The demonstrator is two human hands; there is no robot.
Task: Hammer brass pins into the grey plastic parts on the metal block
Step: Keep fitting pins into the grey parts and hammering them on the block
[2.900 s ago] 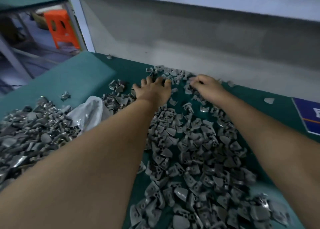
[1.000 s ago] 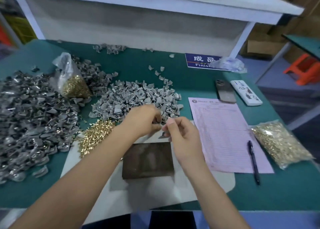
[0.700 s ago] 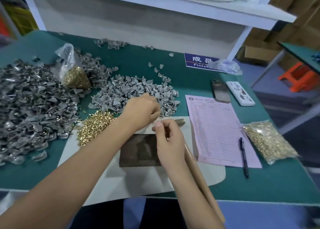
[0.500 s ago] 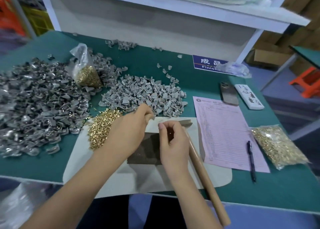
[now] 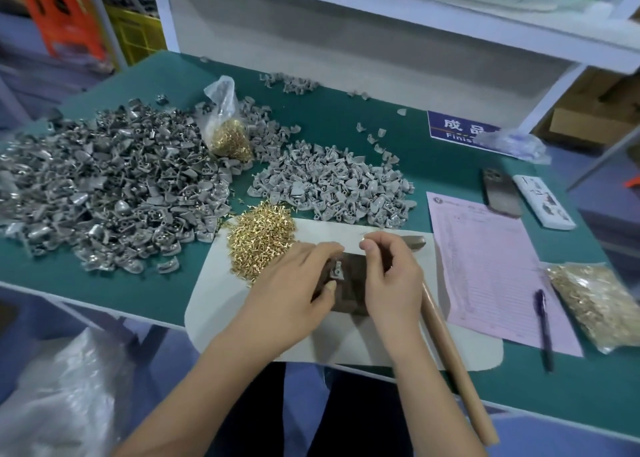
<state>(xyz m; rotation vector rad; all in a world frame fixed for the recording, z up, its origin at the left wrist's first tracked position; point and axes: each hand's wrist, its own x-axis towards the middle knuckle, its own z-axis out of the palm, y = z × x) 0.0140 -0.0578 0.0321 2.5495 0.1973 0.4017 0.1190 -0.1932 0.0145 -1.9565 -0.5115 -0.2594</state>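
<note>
Green bench, your metal block (image 5: 349, 283) on the white mat (image 5: 346, 346). One grey part (image 5: 336, 271) sits on it between your hands: left hand (image 5: 294, 283) steadying it, right hand (image 5: 389, 276) fingers curled, perhaps pinching a pin, unclear. Hammer (image 5: 446, 339) lies just beside; a tilted pin could bend or skid.

The two hands cover most of the dark rectangular metal block (image 5: 349, 292), and the right hand (image 5: 391, 276) hides the neck of the wooden-handled hammer (image 5: 450, 359). Whether its curled fingertips pinch a brass pin is too small to tell. At 9 o'clock, the heap of grey plastic parts (image 5: 104, 186) runs off the frame's edge.
</note>
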